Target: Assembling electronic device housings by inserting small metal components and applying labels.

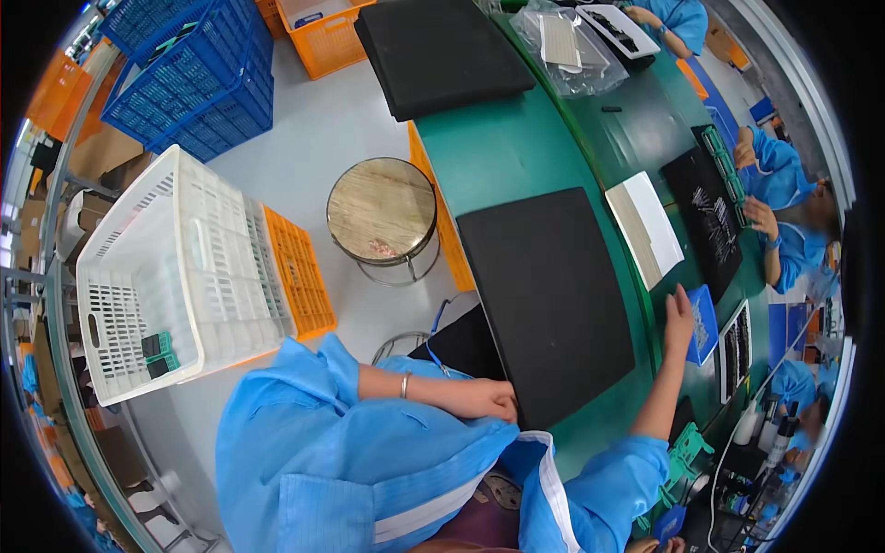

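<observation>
My left hand point(494, 400) is curled into a loose fist at the near left edge of a black mat point(553, 295), with nothing seen in it. My right arm reaches out across the green table. My right hand point(679, 324) has its fingers stretched forward, beside a small blue bin point(703, 323) that holds small pale pieces too fine to name. Just beyond that hand lies a stack of white and beige sheets point(648, 230). To the right of the bin stands a white tray point(736, 352) with dark parts in rows.
A second black mat point(442, 55) lies at the far end of the green table point(498, 147). Left are a round stool point(382, 210), a white crate point(230, 258) and blue crates point(198, 83). Across the table, a co-worker's hands touch a green strip point(724, 170). Green fixtures point(684, 456) stand at lower right.
</observation>
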Available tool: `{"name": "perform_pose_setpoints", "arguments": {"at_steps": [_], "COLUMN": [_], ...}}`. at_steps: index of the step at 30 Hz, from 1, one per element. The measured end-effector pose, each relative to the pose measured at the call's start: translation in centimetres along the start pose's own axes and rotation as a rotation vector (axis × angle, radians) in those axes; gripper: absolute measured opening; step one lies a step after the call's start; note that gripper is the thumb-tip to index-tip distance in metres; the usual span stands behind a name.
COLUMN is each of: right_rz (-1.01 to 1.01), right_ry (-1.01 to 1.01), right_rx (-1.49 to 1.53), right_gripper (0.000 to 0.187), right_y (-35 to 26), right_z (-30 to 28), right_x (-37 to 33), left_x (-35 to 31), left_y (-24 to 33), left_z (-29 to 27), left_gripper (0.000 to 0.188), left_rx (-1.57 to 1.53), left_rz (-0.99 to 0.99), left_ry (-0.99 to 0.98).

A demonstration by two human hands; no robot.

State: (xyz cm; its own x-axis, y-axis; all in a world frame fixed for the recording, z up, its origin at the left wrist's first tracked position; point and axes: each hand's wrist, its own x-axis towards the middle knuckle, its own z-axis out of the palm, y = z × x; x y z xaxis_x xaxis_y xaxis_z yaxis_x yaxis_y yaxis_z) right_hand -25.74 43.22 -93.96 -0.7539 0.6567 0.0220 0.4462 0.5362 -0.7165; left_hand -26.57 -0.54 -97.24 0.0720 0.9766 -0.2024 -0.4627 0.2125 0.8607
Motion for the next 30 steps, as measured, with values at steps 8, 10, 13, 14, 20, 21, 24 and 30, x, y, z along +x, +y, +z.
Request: {"name": "perform_pose_setpoints", "arguments": {"at_steps": [8, 10, 13, 14, 20, 21, 24, 30], "right_rz": [-0.506, -0.732, -0.701, -0.694, -0.530, -0.506, -0.405, -0.261], "right_ry": [-0.197, -0.426, -0.503, -0.474, -0.268, -0.240, -0.150, -0.056], "right_rx": [-0.262, -0.375, -0.405, -0.452, -0.485, -0.488, -0.485, -0.488], "right_gripper": [0.041, 0.060, 0.067, 0.067, 0.056, 0.054, 0.054, 0.054], "right_y": [-13.6, -15.8, -16.0, -15.9, -14.7, -14.6, -13.0, -9.3], "right_z": [4.8, 8.0, 11.9, 12.4, 12.7, 12.4, 11.4, 8.0], "right_x": [-16.6, -20.2, -22.8, -23.2, -25.6, -25.7, -26.2, -28.5], "left_x": [-5.5, -7.1, -9.3, -9.7, -10.9, -10.9, -11.2, -11.8], "left_y": [13.3, 15.9, 16.8, 17.2, 18.9, 18.7, 19.6, 20.8], "left_z": [-15.8, -22.9, -30.0, -30.6, -30.7, -30.6, -31.0, -28.4], "left_gripper": [0.039, 0.053, 0.055, 0.053, 0.037, 0.034, 0.024, 0.014], "left_rx": [1.459, 1.626, 1.695, 1.626, 1.723, 1.793, 1.888, 1.862], "left_rz": [0.499, 0.461, 0.169, 0.095, 0.061, 0.127, 0.197, 0.280], "left_ry": [1.286, 1.477, 1.711, 1.700, 1.345, 1.410, 1.458, 1.104]}}
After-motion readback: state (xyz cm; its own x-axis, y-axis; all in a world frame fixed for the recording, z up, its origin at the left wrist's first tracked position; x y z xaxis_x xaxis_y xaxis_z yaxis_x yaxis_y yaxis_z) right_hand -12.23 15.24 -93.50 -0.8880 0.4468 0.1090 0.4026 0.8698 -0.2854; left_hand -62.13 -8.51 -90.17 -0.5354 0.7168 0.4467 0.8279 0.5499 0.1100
